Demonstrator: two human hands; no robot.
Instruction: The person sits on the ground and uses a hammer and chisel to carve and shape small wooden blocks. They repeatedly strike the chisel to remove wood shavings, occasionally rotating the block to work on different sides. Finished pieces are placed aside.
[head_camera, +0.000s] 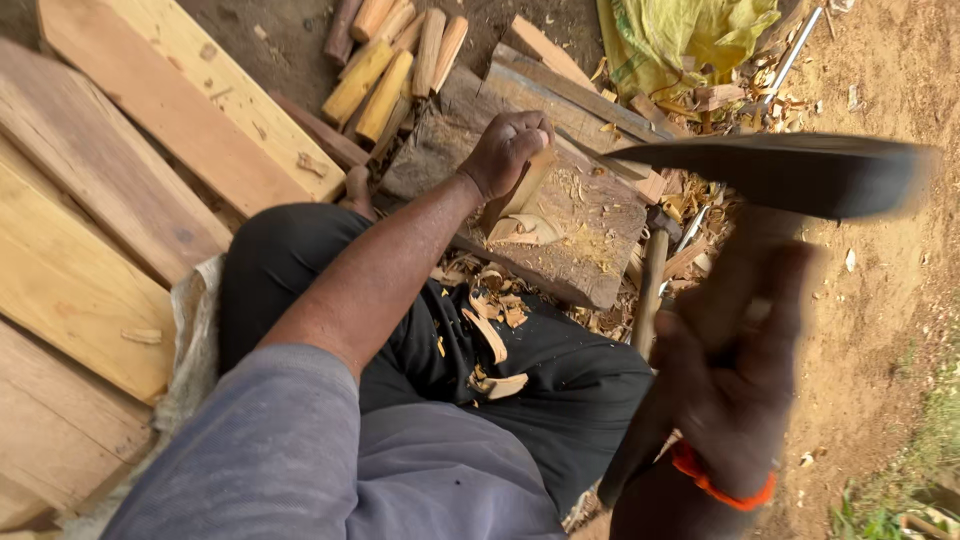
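— Two hands are showing in the head view. Where is each one sitting?

— The left hand (507, 150) is reaching up from the lower left of the frame, arm stretched over a black-trousered knee (290, 260), and it is gripping a pale wooden piece (524, 185) that is standing roughly upright on a worn chopping block (590, 235) at upper centre. The fingers are curling over the top of the piece, knuckles facing the camera.

— And the right one?

— The right hand (735, 400) is hanging at lower right, raised close to the camera and clenching the handle of a dark blade (790, 172). The blade is lying across the upper right of the frame, well above the block and apart from the wooden piece. An orange band (720, 485) is circling that wrist.

— What is proving hard to make out?

— Motion is blurring the right hand and the blade, so the finger positions and the blade's edge are smearing together; I cannot tell exactly where the handle ends. The left hand is covering the top of the wooden piece. Wood shavings (490, 340) are lying on the lap and below the block. Planks (120, 180) are running off the left edge, short cut sticks (395, 65) are being cropped at the top, and a yellow cloth (680, 35) is sitting cut off at upper right.
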